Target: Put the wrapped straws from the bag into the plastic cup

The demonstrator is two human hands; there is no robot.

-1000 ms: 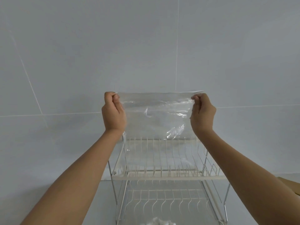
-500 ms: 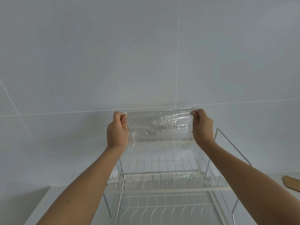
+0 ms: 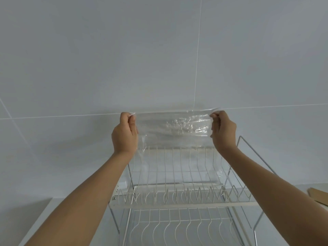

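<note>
A clear plastic bag [image 3: 170, 130] is stretched flat between my two hands, above the top tier of a dish rack. My left hand [image 3: 125, 134] pinches its upper left corner, and my right hand [image 3: 223, 131] pinches its upper right corner. The bag looks see-through and crinkled; I see no straws inside it. Its lower part hangs down over the rack's back wires. No plastic cup and no wrapped straws are in view.
A white two-tier wire dish rack [image 3: 182, 204] stands on a white counter [image 3: 40, 215] against a pale tiled wall [image 3: 159, 59]. A brown cardboard piece [image 3: 318, 193] lies at the right edge.
Both hands have come down with the bag from in front of the wall towards the rack's top tier, and the bag's lower part now drapes over the wires. The view tilted, revealing more rack and counter.
</note>
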